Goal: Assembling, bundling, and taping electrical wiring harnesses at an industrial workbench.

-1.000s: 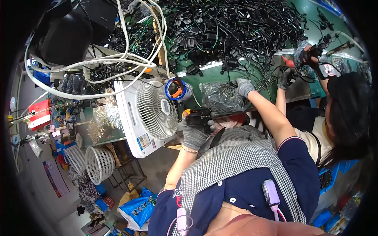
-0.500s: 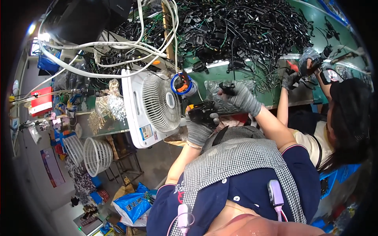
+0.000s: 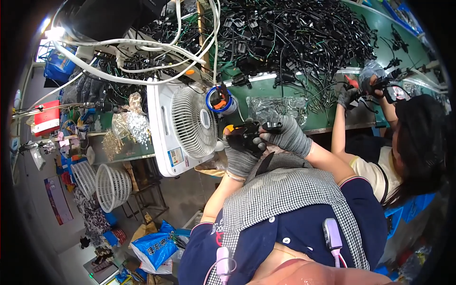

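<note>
Left hand (image 3: pixel 241 151) is clamping a black tool with yellow tip (image 3: pixel 240 134) at the green bench (image 3: pixel 327 121) edge; right hand (image 3: pixel 287 135) fingers are pinching a black cable connector (image 3: pixel 271 126) beside it. Best keeping both aligned, steady.

A small assembly workshop: a green workbench (image 3: pixel 304 102) heaped with black cables (image 3: pixel 304 38), a white fan (image 3: pixel 183 126) at its edge, fan grilles (image 3: pixel 111 185) stacked nearby, and a co-worker (image 3: pixel 399 147) alongside
</note>
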`<move>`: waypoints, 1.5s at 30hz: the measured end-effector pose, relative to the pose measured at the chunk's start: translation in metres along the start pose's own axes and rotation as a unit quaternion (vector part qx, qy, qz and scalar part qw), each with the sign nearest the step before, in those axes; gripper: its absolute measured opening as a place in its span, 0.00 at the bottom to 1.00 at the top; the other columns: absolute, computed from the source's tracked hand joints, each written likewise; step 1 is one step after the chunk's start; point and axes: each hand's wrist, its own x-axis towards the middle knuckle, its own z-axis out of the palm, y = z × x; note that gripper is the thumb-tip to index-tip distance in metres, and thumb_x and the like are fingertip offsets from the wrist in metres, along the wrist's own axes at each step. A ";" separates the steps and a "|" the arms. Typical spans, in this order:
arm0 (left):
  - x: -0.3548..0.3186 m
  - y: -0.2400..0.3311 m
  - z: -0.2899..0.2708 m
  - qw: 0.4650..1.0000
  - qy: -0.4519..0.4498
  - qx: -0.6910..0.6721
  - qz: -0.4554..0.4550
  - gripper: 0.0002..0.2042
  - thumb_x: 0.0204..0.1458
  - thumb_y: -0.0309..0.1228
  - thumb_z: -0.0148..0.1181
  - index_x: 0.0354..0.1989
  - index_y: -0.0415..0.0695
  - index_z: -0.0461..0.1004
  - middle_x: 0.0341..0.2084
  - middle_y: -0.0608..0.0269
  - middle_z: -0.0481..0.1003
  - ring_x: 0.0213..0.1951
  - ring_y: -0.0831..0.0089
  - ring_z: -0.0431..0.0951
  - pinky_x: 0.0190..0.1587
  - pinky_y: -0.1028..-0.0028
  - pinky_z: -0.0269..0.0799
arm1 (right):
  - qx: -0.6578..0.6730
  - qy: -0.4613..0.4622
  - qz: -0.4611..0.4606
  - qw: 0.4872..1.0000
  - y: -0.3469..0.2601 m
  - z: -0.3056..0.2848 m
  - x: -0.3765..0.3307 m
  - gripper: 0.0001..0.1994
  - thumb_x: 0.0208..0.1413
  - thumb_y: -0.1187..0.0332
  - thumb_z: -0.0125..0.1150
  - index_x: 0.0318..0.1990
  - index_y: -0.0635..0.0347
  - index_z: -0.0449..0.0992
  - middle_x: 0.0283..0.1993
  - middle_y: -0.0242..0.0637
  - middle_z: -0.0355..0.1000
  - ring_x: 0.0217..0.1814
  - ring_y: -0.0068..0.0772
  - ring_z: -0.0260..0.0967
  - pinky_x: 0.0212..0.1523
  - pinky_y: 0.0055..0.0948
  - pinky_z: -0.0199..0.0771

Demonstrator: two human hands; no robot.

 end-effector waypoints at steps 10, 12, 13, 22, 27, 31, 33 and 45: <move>-0.001 -0.008 0.009 0.994 0.062 0.082 0.034 0.34 0.47 0.59 0.46 0.53 0.44 0.61 0.37 0.50 0.70 0.32 0.62 0.73 0.38 0.62 0.70 | 0.182 0.038 0.044 0.982 0.013 0.008 -0.008 0.06 0.47 0.80 0.59 0.35 0.69 0.73 0.28 0.38 0.73 0.31 0.30 0.74 0.29 0.24 0.76; -0.002 -0.013 0.018 0.995 0.065 0.072 0.032 0.34 0.47 0.59 0.46 0.54 0.44 0.61 0.38 0.51 0.70 0.32 0.62 0.73 0.38 0.62 0.70 | 0.153 0.060 0.022 0.986 0.015 0.010 -0.011 0.06 0.47 0.81 0.59 0.35 0.70 0.72 0.28 0.40 0.73 0.30 0.32 0.74 0.28 0.25 0.77; -0.002 -0.014 0.019 0.995 0.067 0.067 0.031 0.34 0.47 0.60 0.46 0.54 0.44 0.61 0.38 0.51 0.70 0.32 0.62 0.73 0.38 0.62 0.70 | 0.138 0.072 0.011 0.988 0.015 0.011 -0.012 0.06 0.47 0.81 0.58 0.35 0.71 0.72 0.29 0.41 0.73 0.30 0.33 0.75 0.28 0.25 0.77; 0.006 -0.004 0.005 0.988 0.069 0.135 0.033 0.33 0.46 0.59 0.47 0.53 0.44 0.61 0.40 0.51 0.70 0.32 0.62 0.72 0.38 0.61 0.69 | 0.105 -0.003 0.118 0.987 0.030 -0.015 -0.010 0.09 0.48 0.74 0.58 0.38 0.65 0.73 0.32 0.37 0.73 0.32 0.24 0.72 0.35 0.24 0.73; 0.009 0.004 -0.004 0.995 0.028 0.094 0.014 0.33 0.46 0.57 0.49 0.53 0.43 0.62 0.40 0.52 0.70 0.32 0.60 0.72 0.38 0.60 0.70 | 0.169 0.011 0.195 0.966 0.013 -0.032 -0.021 0.14 0.49 0.75 0.57 0.44 0.68 0.70 0.29 0.38 0.70 0.29 0.25 0.71 0.30 0.22 0.75; 0.009 0.006 -0.011 0.993 0.045 0.113 0.006 0.33 0.46 0.57 0.49 0.53 0.43 0.61 0.41 0.52 0.70 0.33 0.59 0.72 0.38 0.59 0.70 | -0.211 0.027 0.075 0.974 0.018 -0.029 -0.026 0.16 0.47 0.74 0.57 0.46 0.63 0.71 0.29 0.39 0.69 0.30 0.30 0.70 0.31 0.27 0.73; 0.009 0.007 -0.015 0.991 0.054 0.121 -0.002 0.34 0.46 0.57 0.50 0.54 0.42 0.61 0.41 0.51 0.70 0.33 0.57 0.73 0.38 0.58 0.71 | -0.397 0.047 0.013 0.917 0.027 -0.028 -0.026 0.18 0.44 0.74 0.58 0.46 0.58 0.72 0.30 0.42 0.69 0.32 0.37 0.69 0.32 0.31 0.72; 0.013 -0.005 -0.004 0.960 0.142 0.235 -0.054 0.37 0.44 0.60 0.48 0.54 0.42 0.60 0.42 0.51 0.70 0.23 0.65 0.69 0.25 0.67 0.67 | -0.438 0.075 0.017 0.895 0.035 -0.024 -0.029 0.15 0.42 0.74 0.56 0.42 0.55 0.75 0.32 0.44 0.69 0.33 0.45 0.68 0.35 0.34 0.70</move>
